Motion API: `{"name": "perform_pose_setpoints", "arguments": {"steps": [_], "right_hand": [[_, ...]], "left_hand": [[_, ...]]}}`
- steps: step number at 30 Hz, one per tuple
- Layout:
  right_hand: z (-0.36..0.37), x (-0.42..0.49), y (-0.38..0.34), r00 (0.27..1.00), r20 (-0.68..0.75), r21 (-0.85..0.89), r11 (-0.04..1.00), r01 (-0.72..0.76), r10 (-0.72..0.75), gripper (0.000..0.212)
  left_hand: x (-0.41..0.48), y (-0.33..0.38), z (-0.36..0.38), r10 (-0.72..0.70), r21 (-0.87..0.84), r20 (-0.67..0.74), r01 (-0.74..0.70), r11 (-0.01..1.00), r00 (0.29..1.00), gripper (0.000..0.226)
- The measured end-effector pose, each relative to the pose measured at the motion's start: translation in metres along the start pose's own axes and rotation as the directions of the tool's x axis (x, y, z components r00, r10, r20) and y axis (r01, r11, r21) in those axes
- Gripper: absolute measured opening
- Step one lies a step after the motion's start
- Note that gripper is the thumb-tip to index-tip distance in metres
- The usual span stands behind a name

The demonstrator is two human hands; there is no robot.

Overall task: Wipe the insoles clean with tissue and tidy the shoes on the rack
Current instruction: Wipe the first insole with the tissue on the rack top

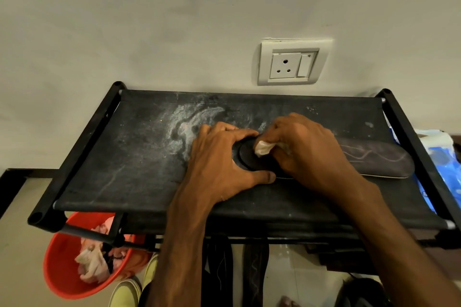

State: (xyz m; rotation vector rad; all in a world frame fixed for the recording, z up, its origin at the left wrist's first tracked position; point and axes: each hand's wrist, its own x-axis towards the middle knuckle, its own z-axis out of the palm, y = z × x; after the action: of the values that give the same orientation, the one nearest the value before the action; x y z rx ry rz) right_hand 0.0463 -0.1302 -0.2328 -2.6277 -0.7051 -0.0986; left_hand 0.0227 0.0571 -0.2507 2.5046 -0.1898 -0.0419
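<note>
A dark insole (379, 159) lies flat on the dusty black fabric top of the shoe rack (139, 157), its toe end pointing right. My left hand (224, 162) grips the heel end of the insole, fingers and thumb curled around it. My right hand (304, 149) pinches a crumpled white tissue (264, 148) and presses it onto the heel area. The middle of the insole is hidden under my right hand.
A wall socket (291, 62) sits on the wall behind the rack. Below left stands an orange bin (59, 271) holding used tissues. Yellow-green shoes (124, 291) and dark shoes (254, 271) are on the floor under the rack. A blue and white packet (441, 157) lies at the right.
</note>
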Motion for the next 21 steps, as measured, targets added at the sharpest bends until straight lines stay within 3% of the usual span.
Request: {"name": "perform_pose_setpoints", "arguments": {"steps": [9,13,17,21], "right_hand": [[0.0,0.014,0.012,0.975,-0.182,-0.049,0.99,-0.134,0.123,0.018],[0.006,0.016,0.0,0.993,-0.095,-0.098,0.992,-0.083,0.073,0.019],[0.011,0.011,-0.021,1.0,0.016,-0.042,0.999,0.012,-0.011,0.022],[0.006,0.018,0.0,0.99,-0.117,-0.033,0.996,-0.086,0.082,0.023]], "left_hand": [[0.001,-0.004,0.005,-0.009,-0.06,-0.028,0.007,0.998,1.0,0.088],[0.001,-0.006,0.006,-0.007,-0.064,-0.034,0.005,0.998,0.999,0.087],[0.003,-0.004,0.004,-0.024,-0.043,-0.005,0.023,0.999,1.0,0.084],[0.003,-0.006,0.008,-0.014,-0.034,-0.008,0.014,0.999,1.0,0.087]]}}
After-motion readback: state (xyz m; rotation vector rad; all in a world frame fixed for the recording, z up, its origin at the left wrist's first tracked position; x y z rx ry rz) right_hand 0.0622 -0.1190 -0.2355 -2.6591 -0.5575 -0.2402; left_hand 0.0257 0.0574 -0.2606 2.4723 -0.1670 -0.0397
